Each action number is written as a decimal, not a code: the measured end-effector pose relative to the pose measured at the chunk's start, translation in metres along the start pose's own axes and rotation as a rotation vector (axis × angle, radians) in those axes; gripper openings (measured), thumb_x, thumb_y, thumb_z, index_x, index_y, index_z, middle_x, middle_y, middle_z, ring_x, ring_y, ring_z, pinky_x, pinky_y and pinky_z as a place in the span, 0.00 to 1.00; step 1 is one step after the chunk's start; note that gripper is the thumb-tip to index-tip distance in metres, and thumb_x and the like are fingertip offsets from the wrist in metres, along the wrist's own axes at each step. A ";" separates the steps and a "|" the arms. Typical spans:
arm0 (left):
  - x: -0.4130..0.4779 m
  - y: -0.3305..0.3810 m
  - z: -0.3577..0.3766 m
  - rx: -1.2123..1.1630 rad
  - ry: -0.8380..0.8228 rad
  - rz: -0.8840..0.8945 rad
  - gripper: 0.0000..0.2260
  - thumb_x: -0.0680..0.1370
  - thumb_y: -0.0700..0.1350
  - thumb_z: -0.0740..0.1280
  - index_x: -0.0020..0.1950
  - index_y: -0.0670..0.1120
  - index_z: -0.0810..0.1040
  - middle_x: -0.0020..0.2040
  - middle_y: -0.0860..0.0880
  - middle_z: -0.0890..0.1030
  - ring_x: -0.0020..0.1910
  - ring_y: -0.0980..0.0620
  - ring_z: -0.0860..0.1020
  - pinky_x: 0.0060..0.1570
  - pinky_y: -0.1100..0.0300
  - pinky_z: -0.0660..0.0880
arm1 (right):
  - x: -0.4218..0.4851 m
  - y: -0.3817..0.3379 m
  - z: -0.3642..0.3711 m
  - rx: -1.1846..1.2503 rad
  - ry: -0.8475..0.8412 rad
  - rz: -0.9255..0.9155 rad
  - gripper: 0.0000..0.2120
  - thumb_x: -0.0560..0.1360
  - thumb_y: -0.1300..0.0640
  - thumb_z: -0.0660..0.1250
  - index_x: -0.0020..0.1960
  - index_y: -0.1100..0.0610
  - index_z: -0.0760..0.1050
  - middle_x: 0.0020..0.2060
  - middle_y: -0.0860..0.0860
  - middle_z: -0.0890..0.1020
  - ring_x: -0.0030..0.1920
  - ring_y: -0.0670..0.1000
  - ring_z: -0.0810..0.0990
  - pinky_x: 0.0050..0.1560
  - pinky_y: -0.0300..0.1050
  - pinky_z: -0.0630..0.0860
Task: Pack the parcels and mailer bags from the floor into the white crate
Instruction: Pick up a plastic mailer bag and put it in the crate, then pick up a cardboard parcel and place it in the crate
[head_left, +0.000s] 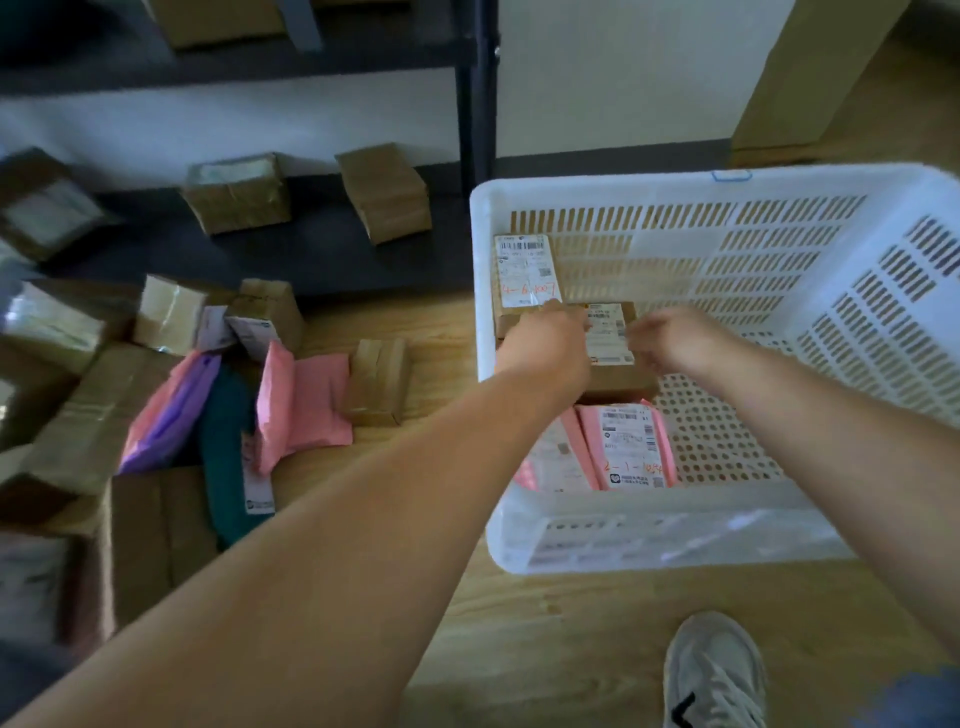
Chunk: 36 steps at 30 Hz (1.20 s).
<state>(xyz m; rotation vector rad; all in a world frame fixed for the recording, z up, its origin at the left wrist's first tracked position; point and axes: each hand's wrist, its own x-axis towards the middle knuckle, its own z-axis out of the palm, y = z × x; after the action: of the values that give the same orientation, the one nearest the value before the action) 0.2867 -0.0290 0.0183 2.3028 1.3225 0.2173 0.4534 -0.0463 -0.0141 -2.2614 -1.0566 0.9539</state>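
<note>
Centre frame: left hand (545, 345) and right hand (670, 345), fingers curled, grip 1 box (610, 338) inside crate (675, 530); mailers (628, 447) just below.

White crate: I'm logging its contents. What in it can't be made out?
- Cardboard box: head view, sides covered by left hand and right hand.
- Pink mailer bag: label print too small, blurred.
- Second mailer: mostly behind left forearm.
- White crate: right end cut by frame edge.

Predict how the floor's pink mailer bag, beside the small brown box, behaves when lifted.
The pink mailer bag would probably sag, since its film looks creased and folded. It looks thin, so likely light; smooth plastic may slip.
</note>
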 end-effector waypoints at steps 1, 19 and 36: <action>-0.008 -0.007 -0.011 -0.035 0.070 0.016 0.15 0.75 0.34 0.60 0.59 0.44 0.77 0.56 0.45 0.75 0.55 0.45 0.75 0.54 0.49 0.76 | -0.010 -0.012 0.005 0.055 0.021 -0.037 0.08 0.79 0.61 0.64 0.56 0.60 0.79 0.51 0.55 0.81 0.43 0.52 0.80 0.43 0.46 0.78; -0.155 -0.262 -0.086 -0.048 0.355 -0.738 0.16 0.77 0.42 0.62 0.64 0.46 0.76 0.62 0.44 0.76 0.60 0.43 0.75 0.58 0.50 0.74 | -0.140 -0.161 0.208 0.177 -0.125 -0.439 0.11 0.77 0.59 0.60 0.46 0.43 0.75 0.46 0.45 0.81 0.49 0.50 0.82 0.54 0.53 0.80; -0.247 -0.390 -0.015 -0.614 0.481 -1.439 0.17 0.79 0.46 0.57 0.65 0.42 0.75 0.59 0.40 0.78 0.57 0.38 0.77 0.58 0.48 0.75 | -0.151 -0.133 0.417 -0.056 -0.682 -0.112 0.23 0.79 0.56 0.64 0.72 0.59 0.68 0.67 0.55 0.74 0.65 0.55 0.73 0.65 0.46 0.68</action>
<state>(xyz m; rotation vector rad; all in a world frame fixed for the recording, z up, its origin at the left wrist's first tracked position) -0.1494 -0.0686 -0.1302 0.4759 2.3374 0.5598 0.0082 -0.0384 -0.1398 -1.9167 -1.4722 1.7223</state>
